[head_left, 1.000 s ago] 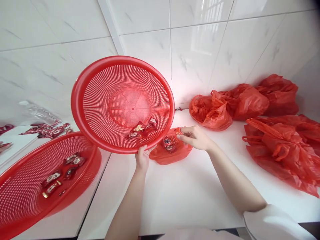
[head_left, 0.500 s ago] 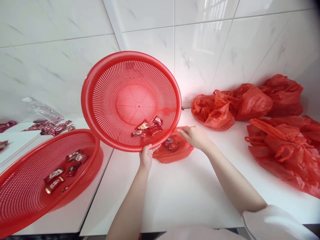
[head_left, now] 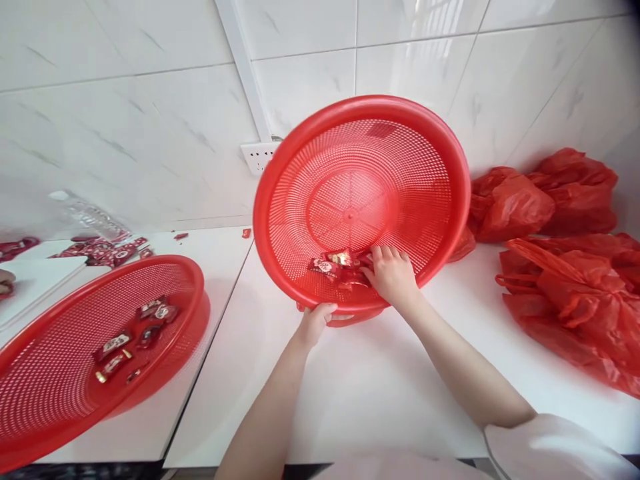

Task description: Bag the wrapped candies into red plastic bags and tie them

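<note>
My left hand [head_left: 316,321] grips the lower rim of a round red mesh basket [head_left: 420,193], which is tilted up on its edge over the white counter. Several red wrapped candies [head_left: 334,265] lie against the basket's low side. My right hand [head_left: 393,275] reaches inside the basket, fingers curled down onto the candies. Whether it holds one I cannot make out. A small red plastic bag [head_left: 345,320] peeks out under the basket's rim, mostly hidden.
A second red mesh basket [head_left: 60,400] with several candies [head_left: 131,337] sits at the left. More red wrappers [head_left: 107,252] lie at the back left. Crumpled red plastic bags [head_left: 560,253] pile at the right. A wall socket [head_left: 258,155] is on the tiled wall.
The tilted basket has swung right, over the small red bag. My right hand left the bag and moved into the basket onto the candies.
</note>
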